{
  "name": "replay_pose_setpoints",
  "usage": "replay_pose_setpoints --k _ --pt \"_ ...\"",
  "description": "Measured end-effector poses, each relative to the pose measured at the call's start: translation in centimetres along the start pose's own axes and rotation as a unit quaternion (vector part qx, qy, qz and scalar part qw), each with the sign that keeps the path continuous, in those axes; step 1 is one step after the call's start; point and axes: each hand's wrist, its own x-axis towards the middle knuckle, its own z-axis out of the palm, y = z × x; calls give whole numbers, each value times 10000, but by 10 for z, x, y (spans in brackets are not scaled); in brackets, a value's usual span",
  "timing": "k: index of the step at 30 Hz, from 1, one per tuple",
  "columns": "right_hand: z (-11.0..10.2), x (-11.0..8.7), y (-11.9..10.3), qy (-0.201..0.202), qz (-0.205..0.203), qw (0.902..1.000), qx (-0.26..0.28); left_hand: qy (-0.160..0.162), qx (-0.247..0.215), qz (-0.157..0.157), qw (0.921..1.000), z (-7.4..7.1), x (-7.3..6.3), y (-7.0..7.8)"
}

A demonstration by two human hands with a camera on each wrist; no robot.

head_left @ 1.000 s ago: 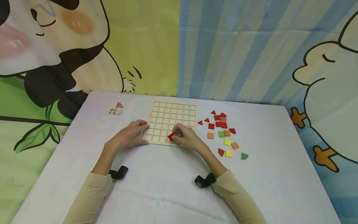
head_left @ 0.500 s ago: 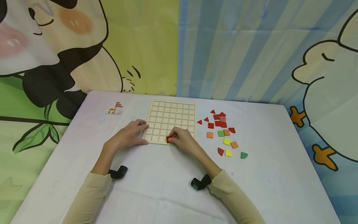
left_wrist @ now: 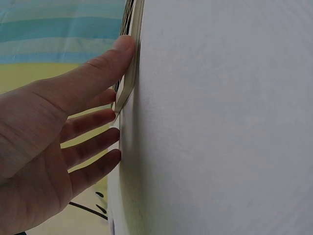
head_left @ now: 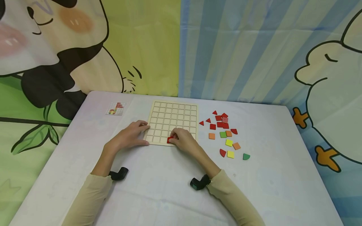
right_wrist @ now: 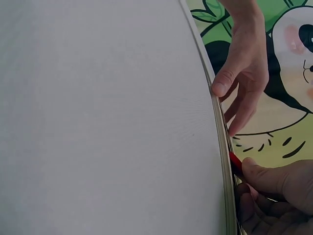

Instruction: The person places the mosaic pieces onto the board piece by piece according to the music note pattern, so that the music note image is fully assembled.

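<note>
A light wooden grid board lies flat on the table. My left hand rests at its near left corner, thumb on the front edge and straight fingers along the left side. In the left wrist view the thumb lies against the board's edge. My right hand pinches a red square tile between thumb and fingers over the board's front row. In the right wrist view the red tile looks slightly tilted; whether it sits inside a cell cannot be told.
Right of the board lie several loose tiles: red squares, red triangles, orange squares, yellow squares and a green quarter-round. A small printed pattern card lies at the back left of the white table.
My right hand has moved slightly left and nearer the front edge with the red tile, which now lies lower at the board's front row. The left hand has stayed at the corner.
</note>
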Motion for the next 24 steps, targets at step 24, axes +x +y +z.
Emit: replay_pose_setpoints --k 24 --pt "-3 6 -1 -211 -51 9997 -67 108 47 67 9999 1 -2 1"
